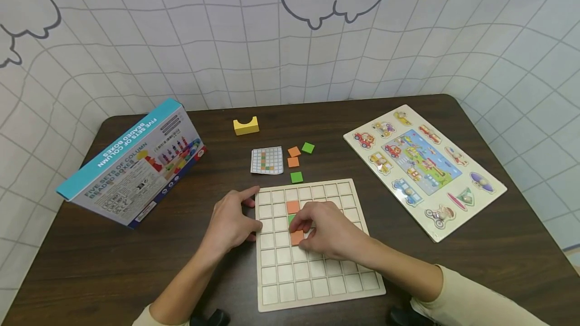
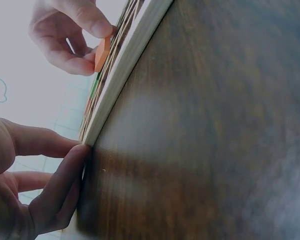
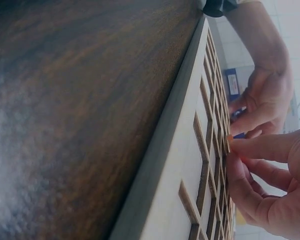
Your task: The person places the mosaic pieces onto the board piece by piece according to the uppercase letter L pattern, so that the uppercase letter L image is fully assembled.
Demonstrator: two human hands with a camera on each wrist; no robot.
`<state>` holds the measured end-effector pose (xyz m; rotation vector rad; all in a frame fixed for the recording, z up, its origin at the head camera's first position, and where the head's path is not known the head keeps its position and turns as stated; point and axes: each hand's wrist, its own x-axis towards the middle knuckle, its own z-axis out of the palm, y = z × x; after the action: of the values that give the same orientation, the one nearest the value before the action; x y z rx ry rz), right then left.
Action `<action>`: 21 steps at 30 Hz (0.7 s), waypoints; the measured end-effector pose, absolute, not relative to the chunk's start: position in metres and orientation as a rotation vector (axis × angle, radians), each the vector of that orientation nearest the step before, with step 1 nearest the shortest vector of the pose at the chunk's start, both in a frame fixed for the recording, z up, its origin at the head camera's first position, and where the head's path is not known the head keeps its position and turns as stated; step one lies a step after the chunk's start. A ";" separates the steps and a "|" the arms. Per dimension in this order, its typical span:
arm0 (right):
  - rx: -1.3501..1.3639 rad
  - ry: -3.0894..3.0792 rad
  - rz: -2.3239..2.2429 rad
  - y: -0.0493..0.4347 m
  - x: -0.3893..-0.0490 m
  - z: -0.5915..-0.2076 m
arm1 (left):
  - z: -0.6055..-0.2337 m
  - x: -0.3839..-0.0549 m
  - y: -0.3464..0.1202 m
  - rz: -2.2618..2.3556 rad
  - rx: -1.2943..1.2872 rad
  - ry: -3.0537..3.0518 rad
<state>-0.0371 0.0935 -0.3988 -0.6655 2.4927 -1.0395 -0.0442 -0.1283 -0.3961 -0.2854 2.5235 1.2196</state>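
Note:
A wooden grid board (image 1: 276,293) lies on the table. My right hand (image 1: 328,228) is over it, thumb and fingers pinching an orange square tile (image 1: 296,238). In the left wrist view this orange tile (image 2: 103,54) stands tilted at the board's surface. Further up the same column sit another orange tile (image 1: 292,207) and a green tile (image 1: 291,219), the green one partly hidden by my right fingers. My left hand (image 1: 232,220) rests against the board's left edge, thumb and index finger extended to touch it.
Beyond the board lie a pattern card (image 1: 267,160), loose orange tiles (image 1: 293,152) and green tiles (image 1: 296,177). A yellow arch block (image 1: 246,126) stands farther back. A blue and white box (image 1: 140,165) is at left, a picture peg puzzle (image 1: 423,170) at right.

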 end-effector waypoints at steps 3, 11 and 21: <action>-0.684 2.517 -1.017 0.093 -0.037 -0.399 | -0.396 -0.044 -0.128 1.215 -0.285 2.524; -0.696 2.548 -0.990 0.091 -0.036 -0.397 | -0.396 -0.045 -0.128 1.214 -0.280 2.523; -0.748 2.569 -0.976 0.091 -0.035 -0.399 | -0.398 -0.045 -0.129 1.215 -0.278 2.521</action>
<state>-0.0349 0.0910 -0.3993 -0.7481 2.5686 -0.9761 -0.0450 -0.1289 -0.3976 -0.2781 2.5208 1.2150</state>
